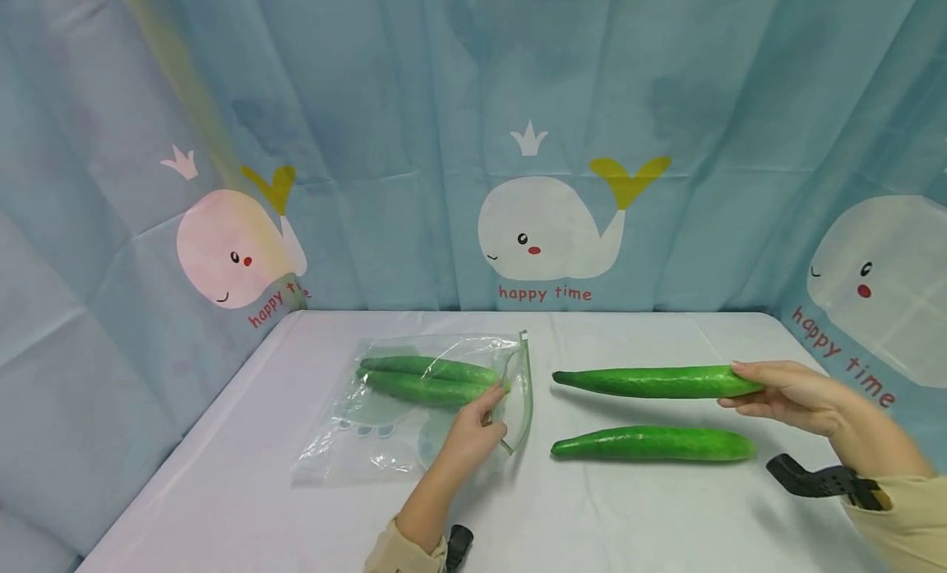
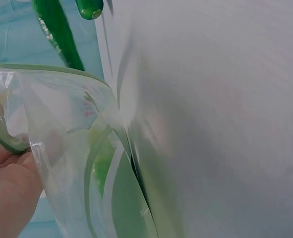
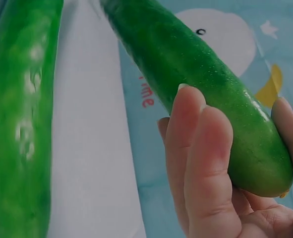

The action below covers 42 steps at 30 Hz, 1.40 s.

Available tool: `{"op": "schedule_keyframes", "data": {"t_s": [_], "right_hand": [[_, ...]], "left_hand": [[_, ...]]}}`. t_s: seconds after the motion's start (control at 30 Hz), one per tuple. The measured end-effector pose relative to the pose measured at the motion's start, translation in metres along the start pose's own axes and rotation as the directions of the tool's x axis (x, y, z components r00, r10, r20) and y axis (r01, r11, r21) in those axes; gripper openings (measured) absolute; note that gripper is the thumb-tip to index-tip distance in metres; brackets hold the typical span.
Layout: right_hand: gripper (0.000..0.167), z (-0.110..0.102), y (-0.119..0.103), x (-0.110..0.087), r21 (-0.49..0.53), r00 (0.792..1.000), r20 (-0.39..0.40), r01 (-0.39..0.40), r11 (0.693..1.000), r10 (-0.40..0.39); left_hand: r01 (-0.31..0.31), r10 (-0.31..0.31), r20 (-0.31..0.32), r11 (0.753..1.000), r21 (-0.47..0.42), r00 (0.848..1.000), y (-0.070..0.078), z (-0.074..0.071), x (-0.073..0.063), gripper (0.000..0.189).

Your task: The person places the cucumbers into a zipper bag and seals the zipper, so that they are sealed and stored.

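My left hand (image 1: 473, 432) pinches the open edge of a clear zip bag (image 1: 321, 459) with a green seal. Two green cucumbers (image 1: 425, 366) lie side by side inside the bag, their near ends close to its mouth. In the left wrist view the bag's seal strip (image 2: 52, 68) bows open above the fingers. My right hand (image 1: 795, 398) grips a third cucumber (image 1: 644, 382) by its thick end, and its dark tip points left toward the bag. The right wrist view has fingers (image 3: 208, 148) on one side of this cucumber and the thumb on the other.
Nearer the front, another cucumber (image 1: 651, 445) lies on the white table (image 1: 621, 524), roughly parallel to the held one. A blue curtain (image 1: 385, 211) printed with whales hangs around the table's back and sides. Black wrist mounts (image 1: 810, 478) stick out from both sleeves.
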State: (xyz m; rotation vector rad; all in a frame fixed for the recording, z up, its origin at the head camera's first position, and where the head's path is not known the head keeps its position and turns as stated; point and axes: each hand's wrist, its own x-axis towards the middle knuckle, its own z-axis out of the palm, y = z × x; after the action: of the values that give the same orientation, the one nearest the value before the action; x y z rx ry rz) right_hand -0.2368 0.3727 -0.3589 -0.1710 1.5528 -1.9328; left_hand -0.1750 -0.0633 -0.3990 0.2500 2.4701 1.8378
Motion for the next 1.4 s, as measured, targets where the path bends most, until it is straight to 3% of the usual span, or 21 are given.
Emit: {"op": "schedule_keyframes", "data": {"t_s": [0.3, 0.9, 1.13, 1.4], "right_hand": [[0.034, 0.009, 0.003, 0.005, 0.032, 0.994, 0.103, 0.034, 0.999, -0.037], [0.033, 0.03, 0.008, 0.023, -0.011, 0.99, 0.136, 0.028, 1.0, -0.026], [0.033, 0.037, 0.011, 0.028, -0.023, 0.988, 0.152, 0.023, 0.999, -0.019], [0.032, 0.045, 0.017, 0.036, -0.031, 0.989, 0.149, 0.007, 1.0, -0.002]], "left_hand": [[0.008, -0.008, -0.005, 1.0, -0.011, 1.0, 0.001, -0.001, -0.001, 0.061], [-0.005, 0.005, -0.001, 0.999, -0.053, 1.0, 0.005, -0.003, 0.0, 0.061], [-0.024, 0.024, 0.003, 0.999, -0.038, 1.0, 0.005, -0.003, 0.0, 0.06], [-0.006, 0.006, -0.01, 1.0, -0.023, 1.0, 0.006, -0.003, 0.0, 0.062]]}}
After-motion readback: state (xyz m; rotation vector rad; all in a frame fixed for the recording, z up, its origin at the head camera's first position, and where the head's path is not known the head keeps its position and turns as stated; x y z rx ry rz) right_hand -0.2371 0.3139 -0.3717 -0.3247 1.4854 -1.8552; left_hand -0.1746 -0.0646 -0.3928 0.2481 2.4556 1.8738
